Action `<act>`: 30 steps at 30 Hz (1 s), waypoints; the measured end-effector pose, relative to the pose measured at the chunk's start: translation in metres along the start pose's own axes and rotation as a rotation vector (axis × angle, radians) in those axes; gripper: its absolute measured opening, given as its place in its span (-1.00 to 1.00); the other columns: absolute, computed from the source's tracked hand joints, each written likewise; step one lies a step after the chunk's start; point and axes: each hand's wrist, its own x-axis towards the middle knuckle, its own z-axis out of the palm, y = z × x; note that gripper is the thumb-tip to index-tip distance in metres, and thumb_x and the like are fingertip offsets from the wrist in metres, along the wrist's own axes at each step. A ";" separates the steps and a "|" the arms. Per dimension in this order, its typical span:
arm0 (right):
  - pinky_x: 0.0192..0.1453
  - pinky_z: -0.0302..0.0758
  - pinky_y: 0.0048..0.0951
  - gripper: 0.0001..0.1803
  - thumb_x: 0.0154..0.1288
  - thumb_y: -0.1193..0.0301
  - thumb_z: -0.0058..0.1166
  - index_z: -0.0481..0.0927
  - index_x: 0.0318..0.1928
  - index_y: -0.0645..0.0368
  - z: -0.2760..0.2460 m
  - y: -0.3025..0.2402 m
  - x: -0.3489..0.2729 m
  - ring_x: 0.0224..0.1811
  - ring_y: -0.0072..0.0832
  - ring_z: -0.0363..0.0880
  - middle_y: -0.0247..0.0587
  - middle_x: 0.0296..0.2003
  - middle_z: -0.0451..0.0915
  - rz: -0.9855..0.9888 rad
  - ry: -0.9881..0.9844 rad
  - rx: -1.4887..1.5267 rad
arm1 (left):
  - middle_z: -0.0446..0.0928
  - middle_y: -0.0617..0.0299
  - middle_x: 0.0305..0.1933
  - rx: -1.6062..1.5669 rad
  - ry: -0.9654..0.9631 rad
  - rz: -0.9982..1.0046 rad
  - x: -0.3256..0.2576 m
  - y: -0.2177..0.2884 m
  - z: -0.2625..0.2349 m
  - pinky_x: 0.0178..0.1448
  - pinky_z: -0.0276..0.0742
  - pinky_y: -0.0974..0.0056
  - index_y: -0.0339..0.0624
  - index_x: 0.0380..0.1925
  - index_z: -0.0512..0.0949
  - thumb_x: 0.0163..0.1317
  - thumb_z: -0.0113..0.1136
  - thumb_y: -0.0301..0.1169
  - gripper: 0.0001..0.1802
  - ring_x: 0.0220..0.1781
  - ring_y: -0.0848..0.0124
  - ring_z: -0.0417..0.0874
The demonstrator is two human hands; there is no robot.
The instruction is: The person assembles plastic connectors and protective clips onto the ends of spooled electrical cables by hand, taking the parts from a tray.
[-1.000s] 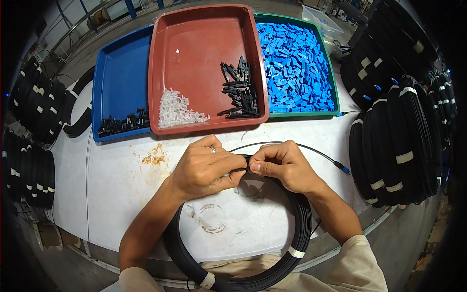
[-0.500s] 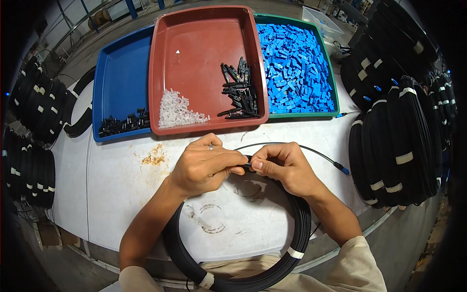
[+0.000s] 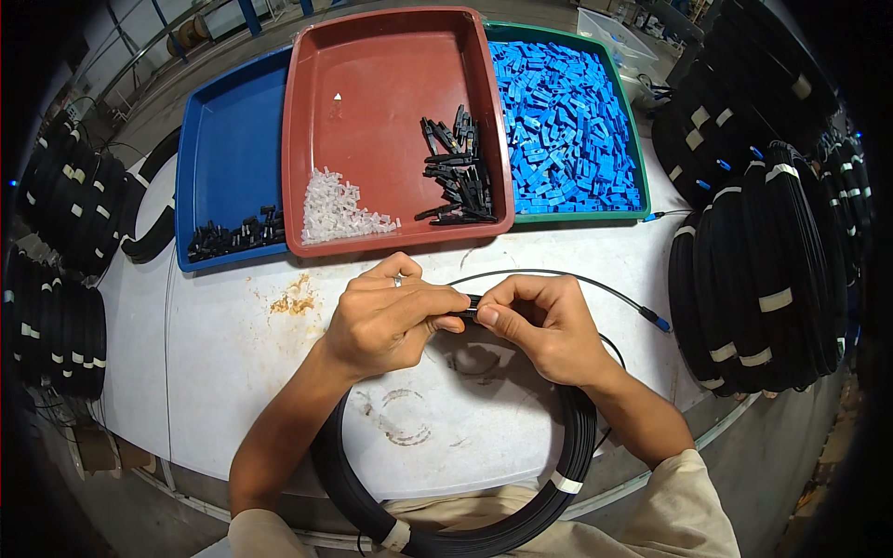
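small black connector part (image 3: 473, 307) pinched betw. fingertips of left hand (image 3: 391, 316) & right hand (image 3: 539, 325), above white table (image 3: 233, 372) | risk: tiny, smooth piece could slip, drop into black cable coil (image 3: 558, 465) | red tray (image 3: 391, 28): clear & black plastic bits, glossy

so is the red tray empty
No, the red tray holds a pile of clear parts and a pile of black parts.

Bare forearms, beige short sleeves (image 3: 693, 507), seemingly a ring (image 3: 397, 280) on the left hand (image 3: 391, 316).
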 end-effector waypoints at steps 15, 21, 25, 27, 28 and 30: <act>-0.41 0.35 -0.58 -0.83 0.39 0.46 0.28 0.71 -0.34 0.33 -0.013 -0.001 0.006 -0.50 -0.76 0.39 -0.46 -0.54 0.58 0.123 -0.152 -0.055 | 0.66 0.22 -0.49 -0.110 -0.115 0.020 0.003 0.002 0.002 -0.32 0.51 0.27 -0.26 -0.35 0.69 0.03 0.49 -0.59 -0.82 -0.58 0.35 0.53; -0.39 0.37 -0.54 -0.88 0.33 0.52 0.27 0.71 -0.35 0.31 -0.014 -0.008 0.006 -0.49 -0.67 0.45 -0.37 -0.55 0.59 0.128 -0.155 -0.117 | 0.64 0.22 -0.50 -0.147 -0.137 -0.001 0.002 0.003 0.002 -0.34 0.50 0.29 -0.28 -0.33 0.69 0.02 0.51 -0.55 -0.79 -0.58 0.33 0.50; -0.35 0.45 -0.51 -0.90 0.31 0.52 0.26 0.69 -0.26 0.34 -0.013 -0.015 0.008 -0.43 -0.53 0.56 -0.17 -0.38 0.65 -0.133 -0.122 -0.387 | 0.64 0.23 -0.50 -0.117 -0.127 -0.038 0.003 0.000 -0.001 -0.39 0.50 0.31 -0.29 -0.32 0.69 0.03 0.52 -0.53 -0.79 -0.55 0.34 0.55; -0.24 0.57 -0.43 -0.83 0.22 0.60 0.28 0.65 -0.17 0.33 -0.014 -0.021 0.011 -0.29 -0.40 0.66 -0.02 -0.17 0.64 -0.297 -0.057 -0.402 | 0.66 0.22 -0.48 -0.121 -0.052 -0.172 0.001 -0.001 -0.003 -0.44 0.50 0.34 -0.28 -0.29 0.70 0.07 0.52 -0.51 -0.79 -0.51 0.40 0.61; -0.24 0.57 -0.43 -0.83 0.22 0.60 0.28 0.65 -0.17 0.33 -0.015 -0.017 0.011 -0.29 -0.40 0.66 -0.02 -0.17 0.64 -0.300 -0.061 -0.401 | 0.66 0.22 -0.48 -0.116 -0.050 -0.173 -0.001 -0.001 -0.004 -0.44 0.50 0.34 -0.28 -0.29 0.70 0.07 0.52 -0.51 -0.79 -0.51 0.40 0.61; -0.12 0.64 -0.35 -0.72 0.11 0.71 0.29 0.63 -0.13 0.30 -0.020 -0.008 0.013 -0.17 -0.38 0.70 -0.01 -0.06 0.63 -0.422 -0.018 -0.411 | 0.69 0.19 -0.45 -0.215 -0.076 -0.297 -0.003 0.000 -0.003 -0.44 0.51 0.37 -0.29 -0.26 0.71 0.12 0.50 -0.51 -0.81 -0.47 0.45 0.66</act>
